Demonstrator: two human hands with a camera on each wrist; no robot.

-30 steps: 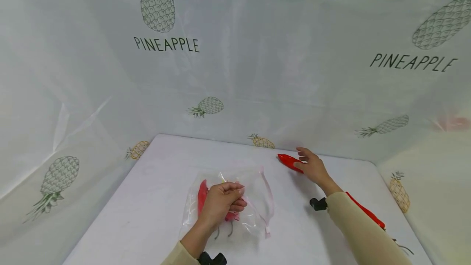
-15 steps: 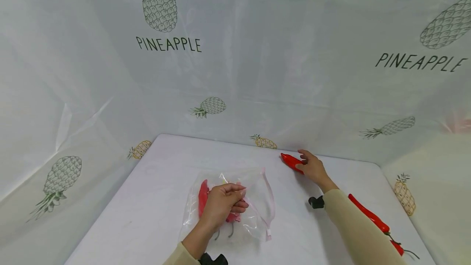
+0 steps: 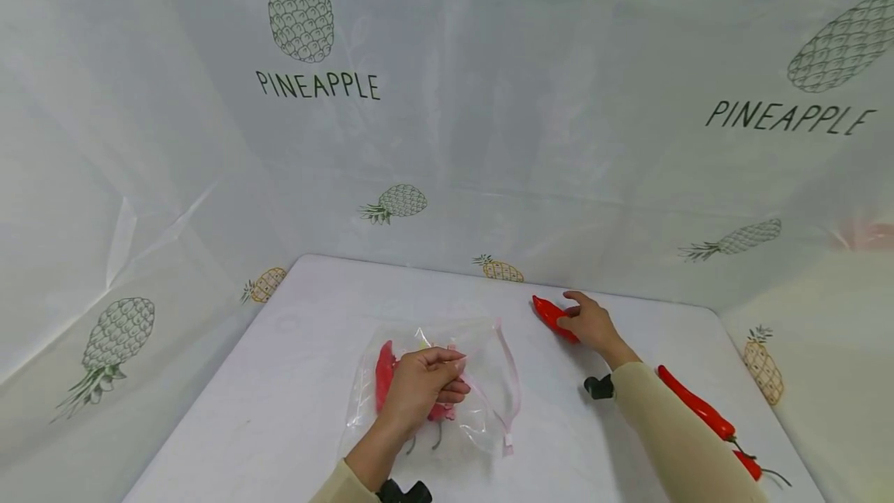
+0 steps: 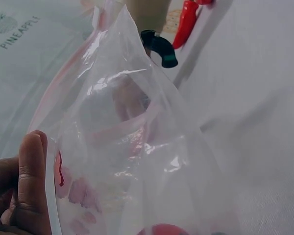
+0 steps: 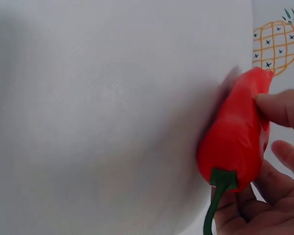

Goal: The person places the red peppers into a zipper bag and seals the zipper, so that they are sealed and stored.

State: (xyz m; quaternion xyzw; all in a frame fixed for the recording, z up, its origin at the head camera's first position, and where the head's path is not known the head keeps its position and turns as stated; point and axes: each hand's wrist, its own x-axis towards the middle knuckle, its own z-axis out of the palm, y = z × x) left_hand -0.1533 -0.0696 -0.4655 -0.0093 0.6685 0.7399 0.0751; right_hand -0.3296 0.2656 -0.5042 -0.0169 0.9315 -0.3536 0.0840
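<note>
On the white table (image 3: 293,379) lies a clear zip bag (image 3: 482,379) with red peppers inside (image 3: 384,371). My left hand (image 3: 422,386) pinches the bag's upper film; in the left wrist view its fingers (image 4: 29,181) hold the clear plastic (image 4: 137,147). At the far side my right hand (image 3: 590,323) grips a red chili pepper (image 3: 550,315). The right wrist view shows that pepper (image 5: 237,139) with its green stem (image 5: 216,200) held between thumb and fingers (image 5: 284,107), just above the table.
A long red chili (image 3: 701,410) with a green stem lies at the table's right, beside my right sleeve (image 3: 670,441). Pineapple-printed sheeting (image 3: 447,123) walls the table on three sides. Black wrist-camera mounts (image 3: 599,386) sit on both forearms.
My right hand has curled round the red pepper and drawn it slightly nearer. The left hand keeps its hold on the bag.
</note>
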